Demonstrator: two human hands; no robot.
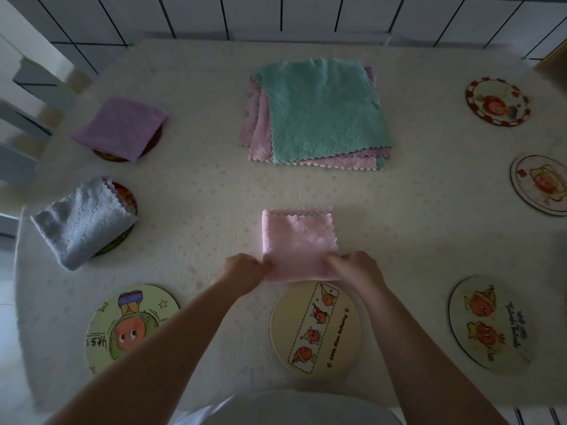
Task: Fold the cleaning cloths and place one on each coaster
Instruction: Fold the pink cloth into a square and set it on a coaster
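Both forearms reach forward from the bottom of the view, and the two hands meet at the near edge of a folded pink cloth [299,240] lying flat on the bench [199,185]. The left hand [245,271] has its fingers curled, pinching the cloth's near left corner; the right hand [356,268] pinches the near right corner the same way, knuckles up. The cloth's near edge just reaches the far rim of the middle coaster [316,328], a cream round one with a dashed strip of small figures, which carries nothing else. Seven coasters are in view. Two on the left hold cloths: the far one [129,153] is nearly hidden under a folded purple cloth [119,127], and the one nearer [127,200] lies under a loosely folded pale blue cloth [81,220] that overhangs it toward the bench edge. The other five are bare: a green one [132,326] at near left, the middle one, one at near right [487,323], and two along the right side, a red-rimmed one [497,101] and a pale one [540,184] below it. At the far middle sits a stack of unfolded cloths [316,115], teal on top with pink and purple edges showing beneath; how many it holds cannot be told.
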